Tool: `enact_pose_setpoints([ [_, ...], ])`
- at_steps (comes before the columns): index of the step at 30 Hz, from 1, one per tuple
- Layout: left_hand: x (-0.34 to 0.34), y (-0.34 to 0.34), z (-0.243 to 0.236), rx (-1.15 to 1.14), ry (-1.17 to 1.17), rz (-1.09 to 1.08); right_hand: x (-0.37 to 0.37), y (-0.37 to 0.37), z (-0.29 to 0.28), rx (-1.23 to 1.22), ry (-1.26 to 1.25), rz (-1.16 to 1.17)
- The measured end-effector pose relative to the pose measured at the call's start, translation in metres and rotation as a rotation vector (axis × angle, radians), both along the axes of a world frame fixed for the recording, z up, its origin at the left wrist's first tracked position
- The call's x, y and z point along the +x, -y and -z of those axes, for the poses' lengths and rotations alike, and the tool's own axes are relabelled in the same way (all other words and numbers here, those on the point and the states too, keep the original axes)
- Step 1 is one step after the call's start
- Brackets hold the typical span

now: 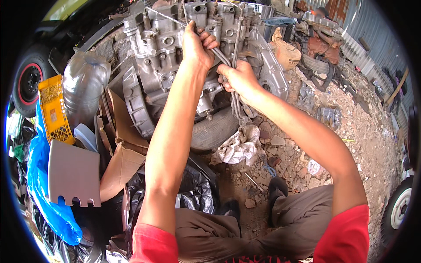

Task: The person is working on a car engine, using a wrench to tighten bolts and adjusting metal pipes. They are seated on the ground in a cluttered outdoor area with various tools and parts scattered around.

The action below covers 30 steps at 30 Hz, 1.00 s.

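Note:
A large grey metal engine (151,79) stands in front of me, resting on or against an old tyre (215,132). My left hand (197,47) is closed around a bundle of thin bent metal pipes (222,58) above the engine's near side. Lower and to the right, my right hand (240,79) grips the same bundle, thumb pressed on top. The pipes' upper ends fan out over the engine; their lower ends dangle below my right hand beside the tyre. My fingers hide where the individual pipes cross.
A crumpled white rag (239,144) lies on the rubble near my feet. At left are a yellow plastic crate (56,109), a large clear bottle (85,85), cardboard (123,168) and a blue plastic bag (46,184). A paper sack (287,55) stands right of the engine.

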<state>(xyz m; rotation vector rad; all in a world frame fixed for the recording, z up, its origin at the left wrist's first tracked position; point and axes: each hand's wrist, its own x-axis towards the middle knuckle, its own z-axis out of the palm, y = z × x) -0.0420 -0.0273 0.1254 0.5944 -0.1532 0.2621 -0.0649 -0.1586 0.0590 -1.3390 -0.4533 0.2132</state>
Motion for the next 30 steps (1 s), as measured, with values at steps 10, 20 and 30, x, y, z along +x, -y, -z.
enact_pose_setpoints([
  [10,-0.013,0.013,0.009,0.022,0.045,0.08,-0.013,0.013,0.011,0.016,-0.036,-0.043],
  [20,-0.009,0.008,0.003,0.061,0.017,-0.032,-0.009,0.007,0.0,0.048,-0.047,-0.086],
  [30,-0.002,0.002,0.017,0.037,0.157,0.027,-0.003,0.028,0.031,0.018,0.147,-0.15],
])
